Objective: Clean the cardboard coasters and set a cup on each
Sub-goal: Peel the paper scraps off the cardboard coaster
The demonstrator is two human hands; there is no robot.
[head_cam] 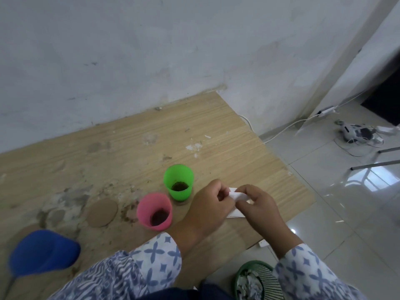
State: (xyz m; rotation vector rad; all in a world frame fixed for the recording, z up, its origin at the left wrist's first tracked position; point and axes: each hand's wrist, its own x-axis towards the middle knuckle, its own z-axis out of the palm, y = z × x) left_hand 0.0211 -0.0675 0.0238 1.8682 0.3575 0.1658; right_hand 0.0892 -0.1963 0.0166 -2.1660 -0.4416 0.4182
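Left hand and right hand pinch a white paper tissue, likely folding a wiper. Round brown cardboard coaster lies bare.

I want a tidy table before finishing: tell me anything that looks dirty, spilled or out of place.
Brown grit and stains are smeared over the table around the bare coaster. The pink cup and the green cup both have dark residue at the bottom. A white chip mars the tabletop behind the green cup.
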